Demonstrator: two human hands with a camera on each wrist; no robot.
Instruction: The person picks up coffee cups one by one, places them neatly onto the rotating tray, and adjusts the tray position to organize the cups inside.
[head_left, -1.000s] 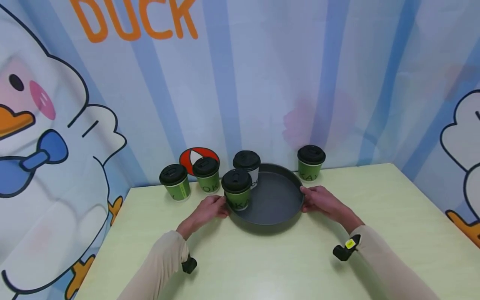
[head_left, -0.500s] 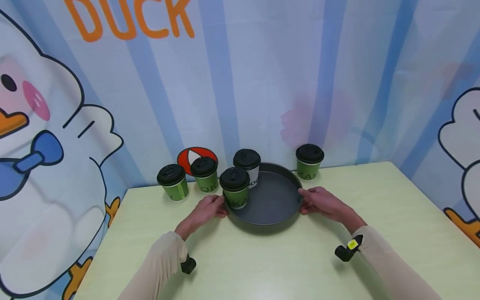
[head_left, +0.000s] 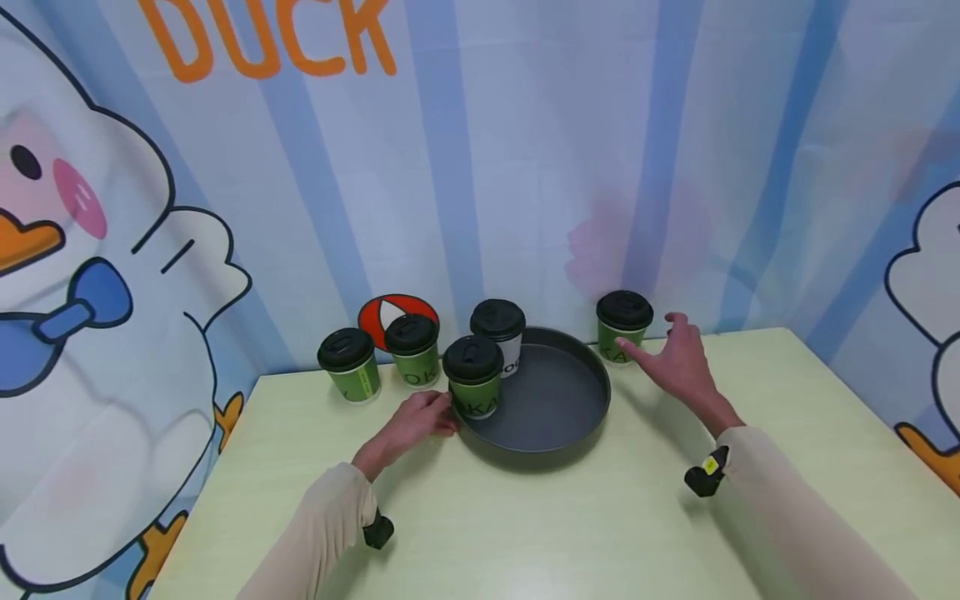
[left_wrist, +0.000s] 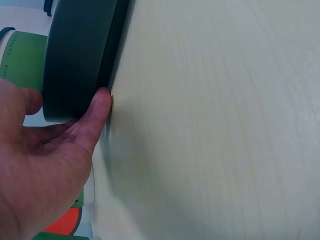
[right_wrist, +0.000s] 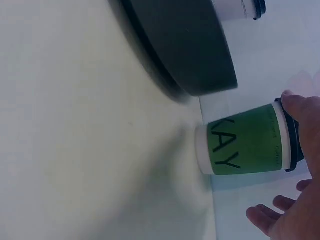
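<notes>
the backdrop (head_left: 540,142) reads "duck"; the rightmost green cup (right_wrist: 255,142), "kay"; the front green cup (head_left: 475,398), "ka"; and another green cup (head_left: 417,367), "ok".

Left forearm (head_left: 311,533), sleeved, reaches forward, slants inward; left hand (head_left: 415,423) in pinch grip, thumb opposite fingers. Right forearm (head_left: 795,508), sleeved, also slants inward; right hand (head_left: 678,367) farther forward than left, thumb spread wide from fingers.

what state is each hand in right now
Left hand: closed, holding the dark pan by its edge.
Right hand: open, holding nothing, near the rightmost green cup.
</notes>
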